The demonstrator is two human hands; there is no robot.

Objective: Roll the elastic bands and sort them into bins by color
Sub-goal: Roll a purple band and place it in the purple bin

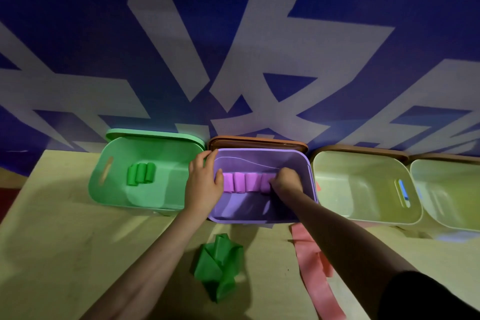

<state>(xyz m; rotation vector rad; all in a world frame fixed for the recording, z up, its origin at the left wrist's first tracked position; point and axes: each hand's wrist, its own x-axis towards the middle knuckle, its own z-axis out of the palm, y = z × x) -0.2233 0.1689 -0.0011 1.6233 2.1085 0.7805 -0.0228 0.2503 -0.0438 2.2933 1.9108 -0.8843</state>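
A purple bin (309, 163) stands in the middle with a row of several rolled purple bands (242, 182) inside. My left hand (204, 183) grips the bin's left wall, thumb inside against the leftmost roll. My right hand (285, 180) is inside the bin, its fingers curled on the rightmost purple roll (266, 182). The green bin (104, 189) to the left holds three rolled green bands (140, 173). An unrolled green band (219, 264) lies crumpled on the table in front. A flat pink band (315, 275) lies to its right, partly under my right forearm.
Two pale cream bins (363, 215) (446, 221) stand to the right of the purple one, with nothing visible inside them. Lids lean behind the bins against a blue and white wall banner (233, 47). The wooden table (65, 241) stretches to the left and front.
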